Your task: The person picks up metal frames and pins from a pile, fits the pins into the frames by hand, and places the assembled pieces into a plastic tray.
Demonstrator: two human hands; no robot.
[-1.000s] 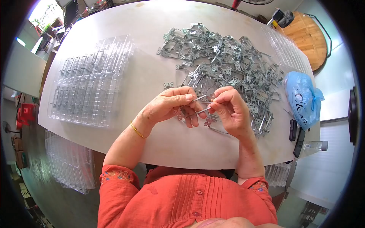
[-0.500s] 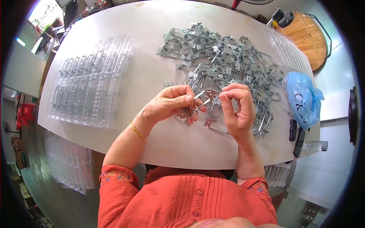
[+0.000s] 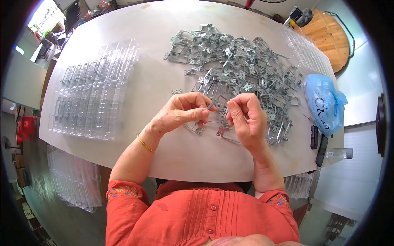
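Note:
My left hand [image 3: 186,110] pinches a small metal part [image 3: 212,103] between thumb and fingers, just in front of the pile. Close to its right, my right hand [image 3: 247,117] has thumb and index finger pressed together at the part's other side; the fingers hide most of what they grip. Behind both hands lies a heap of metal brackets and rods [image 3: 230,57]. One reddish-looking bracket [image 3: 222,131] rests on the table between the hands.
Clear plastic trays with metal parts [image 3: 92,90] lie at the left. At the right are a blue plastic bag [image 3: 324,104], a black phone-like object [image 3: 322,151], a clear bottle [image 3: 340,153] and another clear tray [image 3: 308,51].
My right hand has moved slightly left and lower, nearer my left hand. The metal part between them has turned and is now more hidden by the fingers. The view has shifted slightly.

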